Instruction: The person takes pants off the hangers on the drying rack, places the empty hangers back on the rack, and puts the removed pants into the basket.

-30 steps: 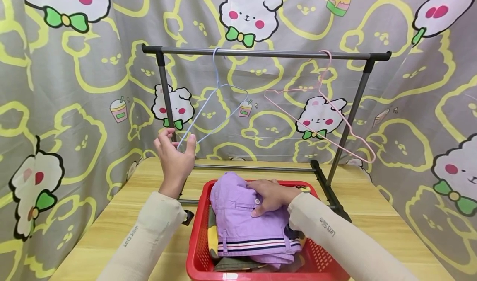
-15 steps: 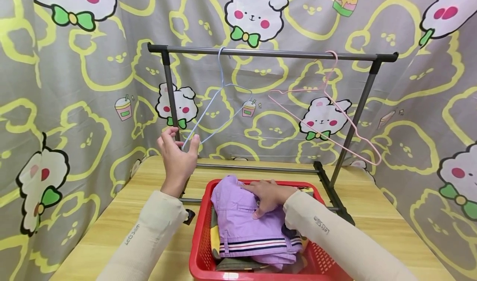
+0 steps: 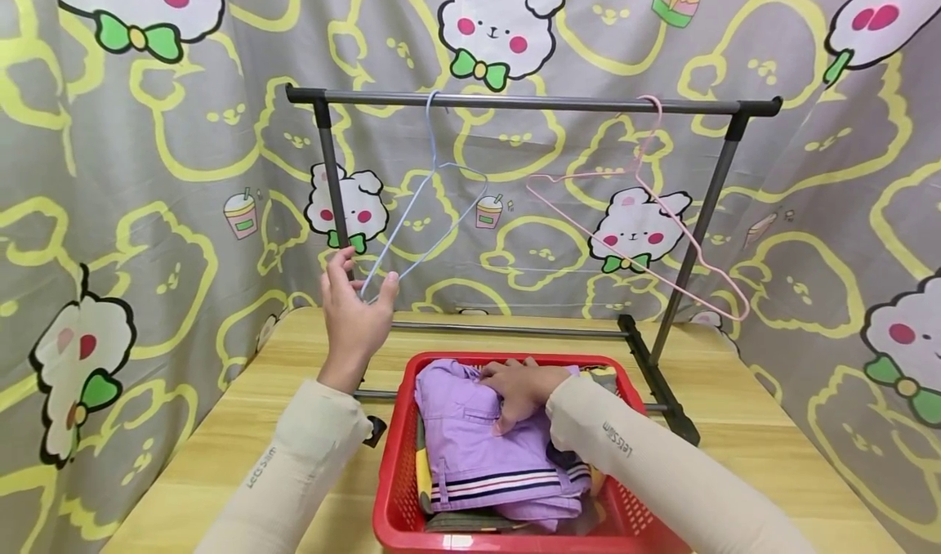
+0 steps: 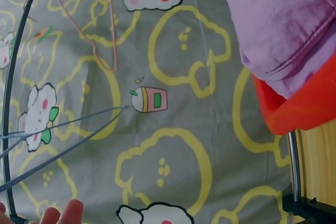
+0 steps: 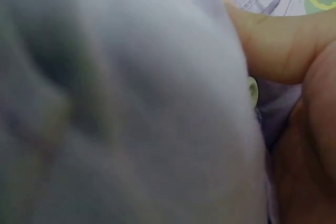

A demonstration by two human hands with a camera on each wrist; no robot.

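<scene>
Folded purple pants [image 3: 470, 448] with a striped band lie on other clothes in a red basket [image 3: 390, 472]. My right hand [image 3: 518, 386] rests on the pants, fingers spread over the cloth and thumb apart. The right wrist view shows the thumb [image 5: 278, 45] against blurred fabric, beside a button [image 5: 252, 92]. On the left, my left hand [image 3: 356, 313] is raised with thumb and fingers apart. The lower corner of a blue hanger [image 3: 397, 227] lies between them. Fingertips [image 4: 71, 213] show at the bottom of the left wrist view.
A grey garment rack [image 3: 515, 103] stands behind the basket on the wooden table [image 3: 243, 423]. A pink hanger [image 3: 691, 243] hangs at its right side. Patterned curtains [image 3: 169, 235] surround the table. Green and yellow cloth [image 3: 422, 480] shows under the pants.
The top of the purple pants has sunk lower in the basket under my right hand, which has shifted slightly left. My left hand stays at the blue hanger's corner.
</scene>
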